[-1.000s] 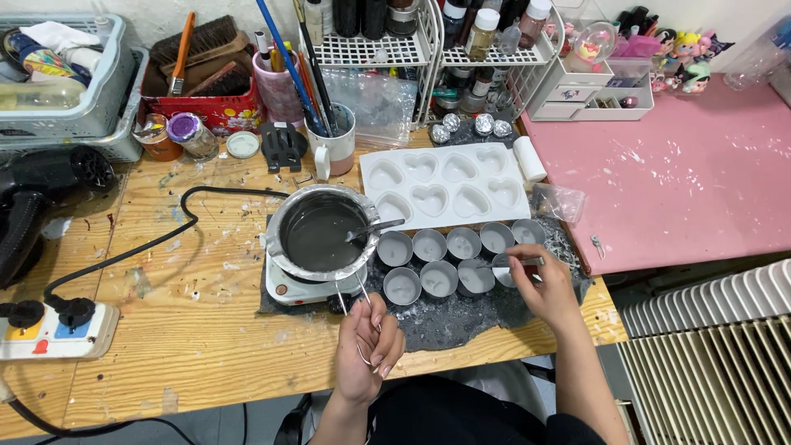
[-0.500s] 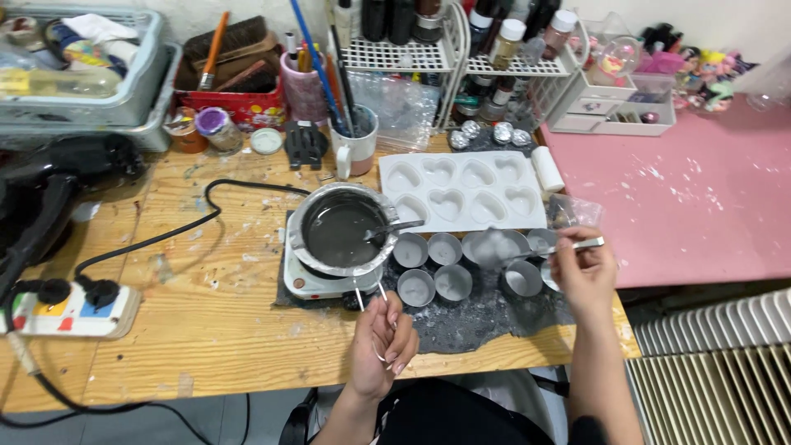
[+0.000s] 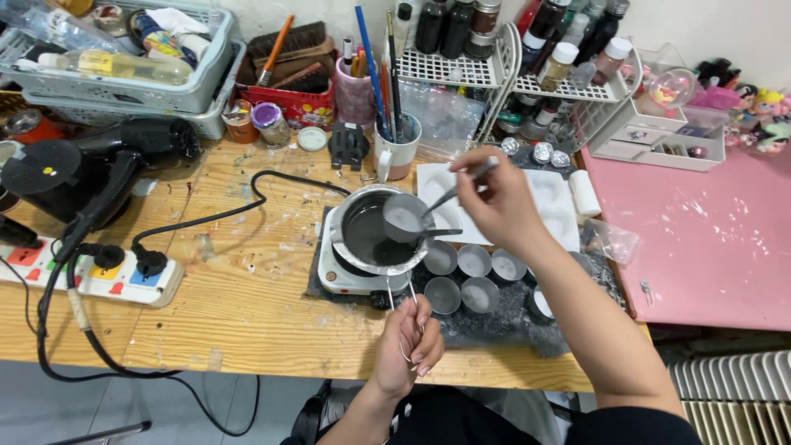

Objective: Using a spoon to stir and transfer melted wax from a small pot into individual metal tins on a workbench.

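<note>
My right hand (image 3: 496, 200) holds the handle of a small metal ladle (image 3: 405, 218), whose bowl hangs over a metal pot (image 3: 371, 235) of dark liquid. The pot sits on a small white hot plate (image 3: 342, 278). My left hand (image 3: 408, 344) is near the table's front edge, pinching thin wire-like strands (image 3: 406, 297) that rise toward the pot. Several small round tins (image 3: 473, 260) stand on a dark mat (image 3: 494, 325) right of the pot. A white heart-shaped mould tray (image 3: 557, 216) lies behind them, partly hidden by my right arm.
A black hair dryer (image 3: 78, 169) and a power strip (image 3: 99, 276) with cables lie at the left. Grey baskets (image 3: 156, 91), a brush box, a mug of brushes (image 3: 395, 152) and wire racks of bottles (image 3: 494, 58) line the back. A pink table (image 3: 709, 247) adjoins on the right.
My right hand has moved left from the tins to above the pot, and the ladle bowl is now over the liquid. The left hand stays near the front edge. The view has shifted.
</note>
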